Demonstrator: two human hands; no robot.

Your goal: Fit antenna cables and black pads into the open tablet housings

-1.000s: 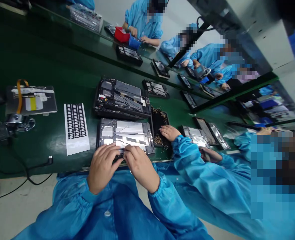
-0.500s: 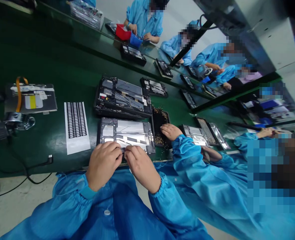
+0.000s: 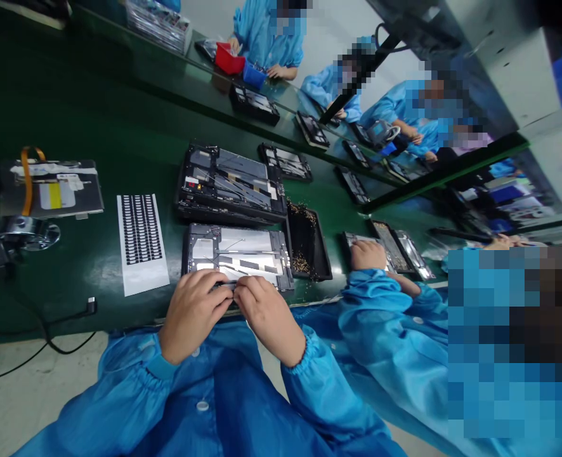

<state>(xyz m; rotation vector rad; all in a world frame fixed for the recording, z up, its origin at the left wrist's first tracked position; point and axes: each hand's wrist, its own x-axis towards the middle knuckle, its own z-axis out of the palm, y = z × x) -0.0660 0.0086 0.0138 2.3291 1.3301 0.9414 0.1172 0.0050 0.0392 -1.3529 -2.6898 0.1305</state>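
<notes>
An opened tablet chassis (image 3: 243,254) with silver shielding lies at the green bench's near edge. My left hand (image 3: 193,311) and my right hand (image 3: 266,317) meet at its near rim, fingers curled and pinched together over a small part that I cannot make out. Behind it sits a second, darker opened chassis (image 3: 228,187). A white sheet of black adhesive strips (image 3: 141,241) lies to the left of my hands.
A black tray of small screws (image 3: 309,244) stands right of the chassis. A co-worker's hand (image 3: 367,255) rests on another unit to the right. At left are a grey pad with an orange flex cable (image 3: 47,190), a metal stand (image 3: 28,231) and a loose cable (image 3: 71,314). Further people work along the far belt.
The co-worker's hand has left the screw tray and moved right onto another unit. My two hands stay pinched at the chassis edge, barely shifted.
</notes>
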